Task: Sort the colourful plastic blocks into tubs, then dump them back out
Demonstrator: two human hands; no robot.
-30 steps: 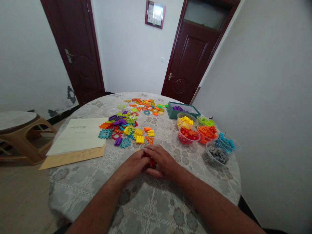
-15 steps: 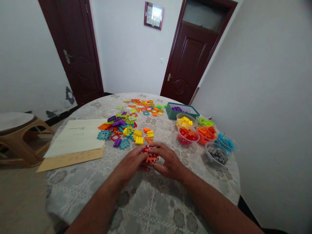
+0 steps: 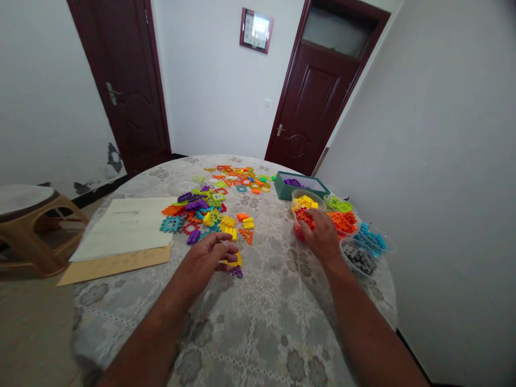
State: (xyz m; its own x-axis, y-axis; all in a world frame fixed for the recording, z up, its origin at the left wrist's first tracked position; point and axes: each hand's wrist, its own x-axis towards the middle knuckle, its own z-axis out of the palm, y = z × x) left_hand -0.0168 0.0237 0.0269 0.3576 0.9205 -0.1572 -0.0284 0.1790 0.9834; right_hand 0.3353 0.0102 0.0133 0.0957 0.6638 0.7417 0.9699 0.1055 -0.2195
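Note:
My left hand [image 3: 213, 254] is over the table with its fingers loosely spread. A yellow toothed plastic tile [image 3: 236, 259] and a small purple piece [image 3: 237, 272] lie by its fingertips, partly covered by them. At the bowl of red plastic tiles [image 3: 298, 232], my right hand [image 3: 321, 235] reaches in over the rim, thumb and fingers around red tiles [image 3: 305, 217]. Which of these are in its grasp and which lie in the bowl is hard to make out.
Mixed tiles [image 3: 197, 207] are heaped at the left, beside paper sheets [image 3: 116, 226]. A second scatter [image 3: 237, 177] lies farther back. Bowls of yellow [image 3: 305, 202], orange [image 3: 342, 221], blue [image 3: 371, 236] and grey pieces [image 3: 358, 257], plus a green box [image 3: 284, 188], stand right.
Both hands were together on a stack of red tiles. They have parted: my right hand has moved right to the red bowl, while my left has shifted slightly left and loosened.

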